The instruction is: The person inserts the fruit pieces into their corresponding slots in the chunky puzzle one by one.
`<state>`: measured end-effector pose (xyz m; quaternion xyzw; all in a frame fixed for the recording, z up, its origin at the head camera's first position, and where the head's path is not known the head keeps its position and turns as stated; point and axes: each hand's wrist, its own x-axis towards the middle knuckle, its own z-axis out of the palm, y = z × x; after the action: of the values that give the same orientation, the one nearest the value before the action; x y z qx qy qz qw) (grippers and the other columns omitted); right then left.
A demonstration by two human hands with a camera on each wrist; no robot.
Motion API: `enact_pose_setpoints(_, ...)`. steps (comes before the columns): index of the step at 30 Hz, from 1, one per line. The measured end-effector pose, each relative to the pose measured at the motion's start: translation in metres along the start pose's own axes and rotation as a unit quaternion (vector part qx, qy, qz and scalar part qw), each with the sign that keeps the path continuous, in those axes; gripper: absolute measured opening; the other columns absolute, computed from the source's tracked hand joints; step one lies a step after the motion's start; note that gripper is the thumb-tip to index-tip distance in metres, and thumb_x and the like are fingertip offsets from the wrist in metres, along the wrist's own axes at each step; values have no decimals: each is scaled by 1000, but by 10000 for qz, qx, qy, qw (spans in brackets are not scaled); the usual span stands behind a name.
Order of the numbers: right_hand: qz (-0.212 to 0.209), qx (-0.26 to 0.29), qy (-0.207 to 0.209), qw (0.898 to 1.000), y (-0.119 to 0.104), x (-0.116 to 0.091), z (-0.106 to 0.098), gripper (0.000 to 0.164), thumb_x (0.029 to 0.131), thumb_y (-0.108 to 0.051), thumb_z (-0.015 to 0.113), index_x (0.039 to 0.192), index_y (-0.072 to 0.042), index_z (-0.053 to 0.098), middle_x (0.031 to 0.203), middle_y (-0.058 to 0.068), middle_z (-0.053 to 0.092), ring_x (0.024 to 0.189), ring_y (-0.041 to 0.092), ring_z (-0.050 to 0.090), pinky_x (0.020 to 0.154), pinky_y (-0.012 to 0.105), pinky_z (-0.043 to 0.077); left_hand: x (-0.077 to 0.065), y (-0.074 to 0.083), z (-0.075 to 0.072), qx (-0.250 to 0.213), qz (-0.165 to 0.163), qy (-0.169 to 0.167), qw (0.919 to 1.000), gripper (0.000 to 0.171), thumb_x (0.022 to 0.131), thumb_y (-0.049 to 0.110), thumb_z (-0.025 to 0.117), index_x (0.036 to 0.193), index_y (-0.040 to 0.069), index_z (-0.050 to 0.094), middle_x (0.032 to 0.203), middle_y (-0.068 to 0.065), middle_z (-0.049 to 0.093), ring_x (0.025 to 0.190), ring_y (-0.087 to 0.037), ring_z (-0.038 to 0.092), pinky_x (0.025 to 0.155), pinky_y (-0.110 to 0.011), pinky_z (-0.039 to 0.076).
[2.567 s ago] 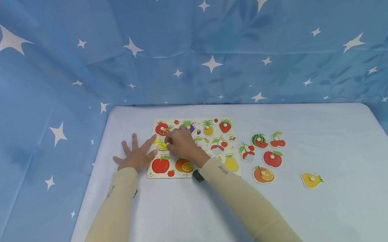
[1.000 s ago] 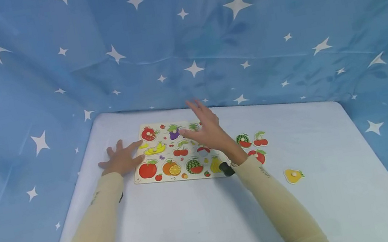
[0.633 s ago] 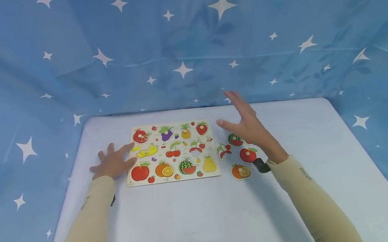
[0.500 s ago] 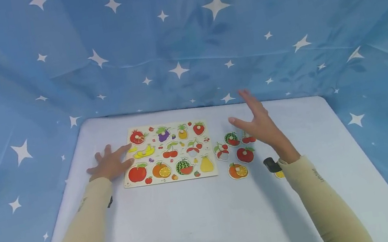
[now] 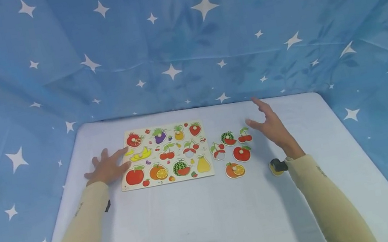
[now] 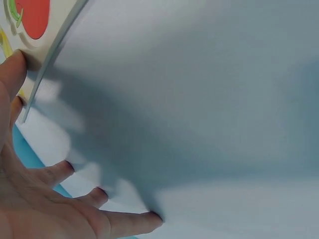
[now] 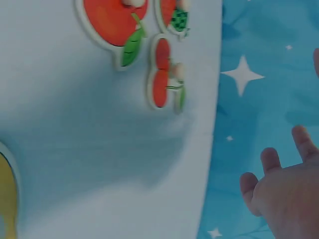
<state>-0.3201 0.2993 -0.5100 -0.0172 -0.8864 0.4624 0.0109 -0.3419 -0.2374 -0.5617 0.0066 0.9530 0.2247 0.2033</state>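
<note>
Hands: we are spreading our left hand (image 5: 107,168) at the fruit board's (image 5: 211,173) nine o'clock edge, thumb and forefinger touching it, gripping nothing; we are hovering our right hand (image 5: 272,128) beyond three o'clock, fingers apart, holding nothing.
Board: it is lying flat on the white table (image 5: 196,224), between our hands.
Fitted fruit: we are judging five pieces seated: pomegranate (image 5: 134,140) toward ten o'clock, bananas (image 5: 141,154) at nine, grapes (image 5: 159,136) at twelve, pineapple (image 5: 179,133) at one, strawberry (image 5: 195,129) at two.
Bare outlines: six places are looking unfilled: apple outline (image 5: 135,176), orange outline (image 5: 158,172), middle cherry outline (image 5: 167,155), watermelon outline (image 5: 181,168), pale cherry outline (image 5: 191,150), pear outline (image 5: 203,164).
Loose fruit: around three o'clock, off the board, we are seeing the pale cherry piece (image 5: 218,152), watermelon piece (image 5: 228,138), orange piece (image 5: 234,170), apple piece (image 5: 242,154) and red cherry piece (image 5: 245,136).
Yellow piece: a probable pear (image 5: 273,171) is lying farther out, between three and four, partly hidden behind our dark wrist device (image 5: 279,164).
</note>
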Motion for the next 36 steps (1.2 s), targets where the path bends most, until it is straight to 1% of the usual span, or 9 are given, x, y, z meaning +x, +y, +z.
enact_pose_setpoints(4, 112, -96, -16, 9999, 18, 4, 12, 70, 105, -9, 69, 167, -12, 38, 167, 20, 38, 153, 47, 29, 119, 71, 27, 0, 0, 1, -5, -39, -22, 10000, 78, 103, 42, 65, 170, 23, 31, 171, -34, 1, 145, -65, 6, 100, -96, 8)
enact_pose_setpoints(7, 291, -227, 13, 9993, 25, 4, 18, 58, 105, -9, 68, 160, -8, 49, 156, 24, 49, 148, 48, 35, 117, 70, 33, 2, 0, 1, 1, -44, 2, 10000, 78, 103, 42, 66, 170, 24, 31, 172, -33, 1, 146, -65, 6, 101, -96, 7)
enact_pose_setpoints(11, 511, -461, 49, 9976, 32, 3, 25, 45, 105, -7, 65, 149, -3, 58, 143, 26, 57, 142, 49, 40, 115, 67, 37, 2, 0, 1, 4, -35, 40, 10000, 78, 102, 42, 67, 170, 25, 32, 172, -32, 1, 147, -65, 4, 101, -96, 6)
enact_pose_setpoints(15, 790, -670, -76, 9946, 37, 4, 33, 37, 105, -7, 65, 141, -2, 64, 133, 24, 62, 132, 44, 47, 109, 61, 43, 1, -1, 1, 22, -41, 39, 10000, 79, 102, 43, 67, 170, 25, 31, 173, -32, -1, 148, -66, 1, 101, -96, 4)
enact_pose_setpoints(17, 904, -771, -162, 9928, 39, 4, 36, 34, 105, -9, 66, 138, -1, 66, 129, 22, 63, 128, 43, 47, 110, 64, 40, 0, 0, 1, 17, -43, 32, 10000, 79, 102, 43, 66, 170, 25, 31, 173, -32, -1, 149, -66, 0, 101, -96, 4)
enact_pose_setpoints(21, 996, -963, -216, 9901, 41, 4, 43, 31, 104, -12, 70, 133, -1, 69, 123, 21, 65, 130, 45, 42, 115, 75, 20, -4, 2, -1, 17, -27, 12, 10000, 79, 103, 43, 66, 170, 24, 30, 173, -32, -3, 149, -67, -2, 102, -96, 4)
enact_pose_setpoints(23, 945, -1106, -172, 9892, 42, 5, 46, 30, 103, -13, 71, 131, -1, 70, 122, 21, 64, 132, 47, 38, 116, 78, 11, -6, 3, -2, 9, -23, 18, 10000, 78, 103, 42, 65, 170, 24, 30, 173, -32, -3, 149, -67, -2, 102, -95, 4)
enact_pose_setpoints(30, 768, -1506, -13, 9856, 46, 5, 53, 25, 102, -12, 69, 124, 1, 73, 119, 23, 64, 126, 47, 41, 113, 74, 17, -8, 7, -2, -20, -3, -22, 10000, 78, 104, 42, 64, 171, 24, 29, 173, -32, -4, 150, -67, -3, 103, -95, 4)
enact_pose_setpoints(36, 804, -1594, -32, 9839, 46, 8, 55, 21, 103, -10, 68, 121, 1, 73, 118, 23, 65, 126, 46, 41, 114, 73, 18, -4, 4, -1, -15, -21, 3, 10000, 78, 103, 43, 65, 171, 25, 29, 174, -31, -4, 151, -67, -5, 103, -95, 3)
